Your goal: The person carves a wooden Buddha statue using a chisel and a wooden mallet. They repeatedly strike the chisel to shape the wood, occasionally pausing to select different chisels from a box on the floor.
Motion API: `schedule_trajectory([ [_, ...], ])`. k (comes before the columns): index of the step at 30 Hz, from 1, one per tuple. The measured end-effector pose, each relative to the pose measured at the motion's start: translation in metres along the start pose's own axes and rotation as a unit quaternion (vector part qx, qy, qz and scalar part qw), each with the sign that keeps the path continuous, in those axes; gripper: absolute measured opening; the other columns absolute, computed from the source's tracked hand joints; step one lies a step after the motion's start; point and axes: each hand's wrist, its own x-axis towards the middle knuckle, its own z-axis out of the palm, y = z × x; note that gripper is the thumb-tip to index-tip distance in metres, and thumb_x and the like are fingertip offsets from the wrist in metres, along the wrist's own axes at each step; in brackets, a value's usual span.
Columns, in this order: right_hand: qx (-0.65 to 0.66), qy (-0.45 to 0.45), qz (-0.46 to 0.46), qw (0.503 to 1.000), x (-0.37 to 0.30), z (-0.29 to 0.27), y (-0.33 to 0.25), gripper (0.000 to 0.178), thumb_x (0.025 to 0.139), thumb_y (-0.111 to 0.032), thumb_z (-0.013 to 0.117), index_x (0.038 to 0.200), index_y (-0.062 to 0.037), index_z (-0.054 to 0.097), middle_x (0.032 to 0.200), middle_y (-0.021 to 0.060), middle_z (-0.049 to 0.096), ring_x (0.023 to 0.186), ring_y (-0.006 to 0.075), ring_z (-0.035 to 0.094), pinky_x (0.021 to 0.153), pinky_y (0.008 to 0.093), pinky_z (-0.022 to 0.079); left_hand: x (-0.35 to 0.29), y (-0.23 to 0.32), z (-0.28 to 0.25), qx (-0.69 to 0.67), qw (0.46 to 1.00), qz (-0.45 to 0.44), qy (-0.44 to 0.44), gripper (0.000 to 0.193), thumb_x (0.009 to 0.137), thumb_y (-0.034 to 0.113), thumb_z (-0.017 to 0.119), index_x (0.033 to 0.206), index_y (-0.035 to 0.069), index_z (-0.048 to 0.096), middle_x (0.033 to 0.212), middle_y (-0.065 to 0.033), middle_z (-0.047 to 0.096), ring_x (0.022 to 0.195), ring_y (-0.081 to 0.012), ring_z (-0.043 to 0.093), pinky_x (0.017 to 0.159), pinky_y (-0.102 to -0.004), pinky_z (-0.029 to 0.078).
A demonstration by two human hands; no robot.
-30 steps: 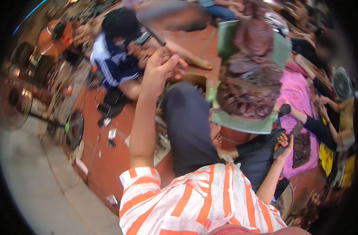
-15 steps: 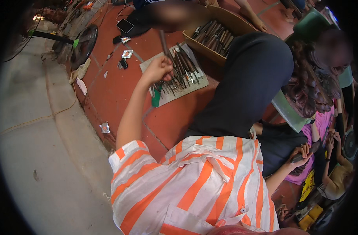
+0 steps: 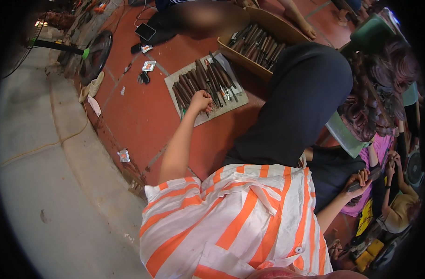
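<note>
My left hand [image 3: 201, 101] is over the near part of a pale board [image 3: 242, 98] on the floor, its fingers curled around the blade end of a wooden-handled carving chisel. The hand hides most of that blade. Several more carving chisels [image 3: 215, 74] lie side by side on the board, dark handles pointing away from me and metal blades toward me. At the right, my right hand [image 3: 359, 181] is closed around a dark, elongated block [image 3: 353, 187]. What kind of tool the block is, I cannot tell.
Behind the board stands a cardboard box [image 3: 286, 30] full of wooden-handled tools. A phone [image 3: 145, 31], keys [image 3: 144, 77] and small packets [image 3: 148, 66] lie on red tiles. A fan [image 3: 96, 56] stands left; a carved dark wood piece [image 3: 365, 102] rests right. Other people sit nearby.
My left hand has come down and to the right, bringing the chisel from a raised position to the row on the board. My right hand keeps its grip on the dark block.
</note>
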Motion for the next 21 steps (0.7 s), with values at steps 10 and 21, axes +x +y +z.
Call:
schedule_trajectory([
  [10, 0.004, 0.001, -0.004, 1.000, -0.005, 0.000, 0.000, 0.023, 0.086, -0.004, 0.058, 0.097, 0.0045, 0.040, 0.075, 0.0045, 0.039, 0.054, 0.0099, 0.043, 0.048, 0.0192, 0.045, -0.009, -0.048, -0.004, 0.086, 0.977, -0.007, 0.196, 0.025, 0.087, 0.022, 0.062, 0.077, -0.001, 0.060, 0.062, -0.0107, 0.062, 0.054, -0.0161, 0.063, 0.051, -0.0340, 0.052],
  [21, 0.012, -0.001, -0.008, 1.000, -0.003, -0.002, 0.000, 0.023, 0.086, -0.004, 0.058, 0.098, 0.0054, 0.041, 0.075, 0.0046, 0.039, 0.054, 0.0094, 0.044, 0.047, 0.0191, 0.045, -0.023, -0.073, -0.020, -0.022, 0.980, 0.007, 0.195, 0.017, 0.089, 0.014, 0.057, 0.101, 0.005, 0.066, 0.070, -0.0064, 0.066, 0.058, -0.0139, 0.062, 0.052, -0.0306, 0.053],
])
